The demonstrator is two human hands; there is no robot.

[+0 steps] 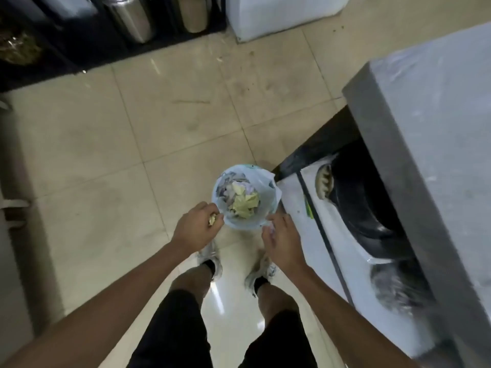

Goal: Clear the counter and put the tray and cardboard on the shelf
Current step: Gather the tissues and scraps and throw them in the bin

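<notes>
A small waste bin (240, 223) lined with a pale plastic bag stands on the floor in front of my feet. It holds crumpled yellowish paper scraps (244, 204). My left hand (195, 225) hovers at the bin's left rim, fingers closed around a small yellowish scrap (212, 219). My right hand (279, 239) is at the bin's right rim, fingertips pinching the edge of the plastic bag (268, 227). The steel counter (435, 123) rises to my right. No tray or cardboard is in view.
Under the counter a white lower shelf (297, 197) holds dark round pans (364, 197). Steel canisters (132, 19) stand on a dark rack at the far left, beside a white appliance (279, 14). Beige floor tiles (159, 128) with small debris spread ahead.
</notes>
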